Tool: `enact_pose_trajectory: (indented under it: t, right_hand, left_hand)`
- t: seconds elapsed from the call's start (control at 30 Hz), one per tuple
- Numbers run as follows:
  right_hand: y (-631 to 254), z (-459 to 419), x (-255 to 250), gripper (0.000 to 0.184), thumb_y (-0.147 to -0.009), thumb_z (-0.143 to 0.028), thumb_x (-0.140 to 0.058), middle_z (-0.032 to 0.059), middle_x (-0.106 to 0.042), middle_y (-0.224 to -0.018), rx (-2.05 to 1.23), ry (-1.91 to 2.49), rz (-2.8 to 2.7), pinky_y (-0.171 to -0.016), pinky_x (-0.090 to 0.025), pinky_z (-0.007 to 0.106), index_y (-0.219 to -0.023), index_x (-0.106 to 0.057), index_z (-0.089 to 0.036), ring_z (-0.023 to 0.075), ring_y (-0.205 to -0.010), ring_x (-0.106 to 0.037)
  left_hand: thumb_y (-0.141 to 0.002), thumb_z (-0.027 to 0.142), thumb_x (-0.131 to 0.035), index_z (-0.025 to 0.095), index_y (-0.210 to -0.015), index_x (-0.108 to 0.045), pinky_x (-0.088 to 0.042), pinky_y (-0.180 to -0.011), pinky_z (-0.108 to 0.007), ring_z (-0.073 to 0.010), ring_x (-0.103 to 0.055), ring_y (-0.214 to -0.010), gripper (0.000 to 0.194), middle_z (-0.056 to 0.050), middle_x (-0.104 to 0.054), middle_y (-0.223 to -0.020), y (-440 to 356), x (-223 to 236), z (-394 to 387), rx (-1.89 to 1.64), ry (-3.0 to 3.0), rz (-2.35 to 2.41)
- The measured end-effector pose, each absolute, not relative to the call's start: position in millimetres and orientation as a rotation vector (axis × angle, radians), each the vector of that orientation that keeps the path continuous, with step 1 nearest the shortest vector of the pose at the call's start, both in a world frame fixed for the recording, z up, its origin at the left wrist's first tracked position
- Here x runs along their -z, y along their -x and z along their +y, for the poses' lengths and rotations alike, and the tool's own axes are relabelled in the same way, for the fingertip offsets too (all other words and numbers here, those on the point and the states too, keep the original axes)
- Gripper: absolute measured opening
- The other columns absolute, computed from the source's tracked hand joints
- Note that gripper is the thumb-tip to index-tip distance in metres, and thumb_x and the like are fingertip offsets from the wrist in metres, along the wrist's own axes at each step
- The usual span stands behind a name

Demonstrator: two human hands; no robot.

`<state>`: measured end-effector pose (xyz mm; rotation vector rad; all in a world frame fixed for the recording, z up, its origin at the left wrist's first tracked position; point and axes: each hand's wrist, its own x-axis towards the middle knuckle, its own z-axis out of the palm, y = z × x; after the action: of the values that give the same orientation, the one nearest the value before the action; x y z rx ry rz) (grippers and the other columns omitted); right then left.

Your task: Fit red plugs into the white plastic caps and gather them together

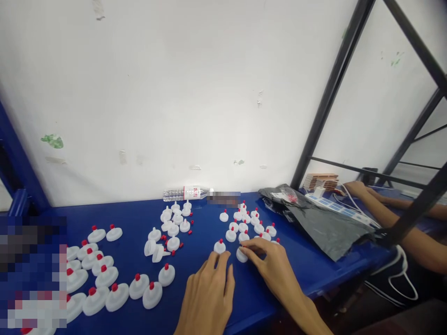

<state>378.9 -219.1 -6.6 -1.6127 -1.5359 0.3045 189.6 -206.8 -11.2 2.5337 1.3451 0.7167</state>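
My left hand [209, 291] rests low over the blue table, fingers stretched forward and slightly apart. Just beyond its fingertips stands a white spout cap with a red tip [220, 246]; whether they touch is unclear. My right hand [274, 263] pinches the top of another white spout cap [241, 254] between thumb and index finger, its tip hidden. Behind the right hand is a group of red-tipped caps [259, 227]. To the left, white caps without tips [173, 243] lie among several small loose red tips [190, 232], some caps on their sides.
Many red-tipped caps [106, 276] spread across the left of the blue table [199, 228]. A clear water bottle [174, 194] lies along the wall. On the right are a black plastic bag [324, 228], a power strip [338, 209], a dark metal frame [328, 102] and another person's arm [401, 218].
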Motion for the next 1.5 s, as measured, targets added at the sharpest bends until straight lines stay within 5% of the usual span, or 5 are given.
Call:
enact_pose_trajectory:
  t: [0.33,0.5,1.1,1.4,1.5]
  right_hand:
    - [-373,-205,-37,0.025,-0.097,-0.047,-0.062,0.0029,-0.078,-0.097,0.035,1.632,-1.666,-0.07,-0.049,0.032,-0.104,-0.076,-0.027,0.0186,-0.068,-0.064]
    - [-330,-152,-74,0.023,-0.1,-0.036,-0.056,0.0026,-0.08,-0.101,-0.135,1.547,-2.074,-0.081,-0.049,0.03,-0.106,-0.076,-0.025,0.0203,-0.089,-0.072]
    - [-313,-80,-62,0.023,-0.095,-0.035,-0.064,0.0022,-0.08,-0.085,-0.4,1.451,-2.15,-0.068,-0.049,0.024,-0.088,-0.079,-0.019,0.0134,-0.063,-0.07]
    - [-342,-155,-84,0.021,-0.09,-0.037,-0.066,-0.0003,-0.077,-0.072,-0.672,1.316,-2.162,-0.059,-0.049,0.023,-0.081,-0.079,-0.023,0.0159,-0.065,-0.07]
    - [-344,-178,-87,0.018,-0.09,-0.034,-0.067,-0.0019,-0.077,-0.072,-0.81,1.278,-2.208,-0.057,-0.047,0.022,-0.085,-0.081,-0.025,0.0145,-0.062,-0.068]
  left_hand:
    - [-0.1,0.01,-0.037,0.024,-0.112,-0.066,-0.057,-0.069,-0.033,-0.0236,-0.074,-0.09,0.034,-0.005,-0.069,-0.115,-189,2,-209,-0.517,-2.615,1.327]
    - [-0.1,0.01,-0.037,0.023,-0.114,-0.066,-0.058,-0.068,-0.034,-0.0243,-0.074,-0.091,0.035,-0.007,-0.068,-0.12,-190,2,-210,-0.492,-2.641,1.315]
    - [-0.101,0.013,-0.037,0.024,-0.119,-0.066,-0.059,-0.071,-0.035,-0.0245,-0.075,-0.091,0.035,-0.006,-0.069,-0.118,-190,2,-211,-0.536,-2.596,1.343]
    - [-0.107,0.034,-0.036,0.011,-0.162,-0.012,-0.059,-0.065,-0.033,-0.0274,-0.075,-0.1,0.064,-0.023,-0.051,-0.145,-188,0,-212,-0.862,-2.298,1.776]
    - [-0.107,0.023,-0.033,0.015,-0.154,-0.036,-0.057,-0.065,-0.031,-0.0254,-0.076,-0.095,0.048,-0.015,-0.064,-0.129,-187,-1,-210,-0.658,-2.361,1.744]
